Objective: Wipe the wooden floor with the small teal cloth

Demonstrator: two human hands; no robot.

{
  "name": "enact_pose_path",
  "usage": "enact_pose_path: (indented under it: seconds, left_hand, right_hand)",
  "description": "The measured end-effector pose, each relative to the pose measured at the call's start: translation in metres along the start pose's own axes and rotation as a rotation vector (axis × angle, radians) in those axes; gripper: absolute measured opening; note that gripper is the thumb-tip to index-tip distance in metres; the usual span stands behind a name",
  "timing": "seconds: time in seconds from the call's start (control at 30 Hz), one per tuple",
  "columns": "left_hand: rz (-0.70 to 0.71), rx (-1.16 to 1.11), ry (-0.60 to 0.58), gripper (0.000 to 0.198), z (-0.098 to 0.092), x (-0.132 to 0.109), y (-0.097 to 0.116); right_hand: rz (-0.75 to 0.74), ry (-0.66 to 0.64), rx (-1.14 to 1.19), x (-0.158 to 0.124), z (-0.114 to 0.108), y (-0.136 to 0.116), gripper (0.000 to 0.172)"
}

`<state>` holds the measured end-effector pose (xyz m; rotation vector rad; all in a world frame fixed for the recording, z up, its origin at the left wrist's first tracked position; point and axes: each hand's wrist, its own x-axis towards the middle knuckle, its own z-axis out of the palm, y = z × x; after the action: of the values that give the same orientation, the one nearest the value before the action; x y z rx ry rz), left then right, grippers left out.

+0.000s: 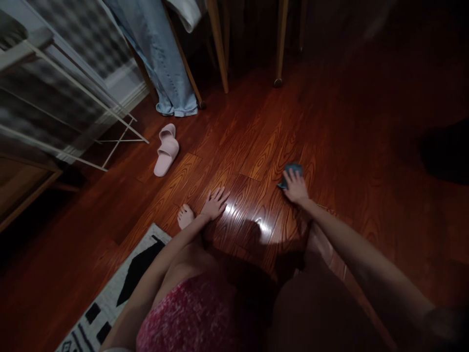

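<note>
A small blue-green cloth (295, 171) lies on the glossy reddish-brown wooden floor (256, 156). My right hand (295, 188) holds it down, with the fingers stretched over it and the cloth showing past the fingertips and at the left side. To the left, my left hand (214, 204) rests palm down on the bare boards, its fingers spread and nothing in it. My bare left foot (185, 216) is just beside that hand. Bright reflections gleam on the floor between the two hands.
A pink slipper (167, 150) lies ahead on the left. Light blue jeans (166, 68) hang down to the floor by wooden furniture legs (219, 46). A white metal rack (88, 93) stands at far left. A patterned rug (110, 293) is at lower left.
</note>
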<state>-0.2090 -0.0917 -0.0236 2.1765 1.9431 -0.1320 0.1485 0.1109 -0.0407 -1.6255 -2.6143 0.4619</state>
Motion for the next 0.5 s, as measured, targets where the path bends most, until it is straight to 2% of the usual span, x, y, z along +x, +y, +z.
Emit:
enact_pose_path:
  seconds: [0.13,0.2,0.27,0.3,0.37,0.43,0.5]
  left_hand:
    - [0.013,-0.004,0.014,0.057,0.0,0.0,0.0]
    - [0.022,-0.01,0.027,0.057,0.0,0.0,-0.001]
    - [0.022,-0.015,0.028,0.057,0.001,0.0,-0.001]
    - [0.021,-0.017,0.023,0.057,0.001,0.0,-0.002]
    - [0.022,-0.022,0.015,0.058,0.002,0.0,-0.002]
    - [0.024,-0.028,0.017,0.058,0.002,0.0,-0.002]
    - [0.023,-0.032,0.024,0.058,0.001,0.0,-0.002]
  right_hand:
    - [-0.509,-0.095,0.04,-0.015,0.025,-0.076,0.085]
    - [-0.709,-0.144,0.058,-0.027,0.031,-0.096,0.086]
    - [-0.829,-0.182,0.069,-0.032,0.031,-0.097,0.085]
    - [-0.845,-0.191,0.071,-0.032,0.029,-0.092,0.083]
    - [-0.781,-0.179,0.066,-0.025,0.021,-0.068,0.079]
    - [-0.603,-0.119,0.054,-0.015,0.01,-0.033,0.079]
    - [-0.357,-0.039,0.039,-0.008,-0.001,0.008,0.083]
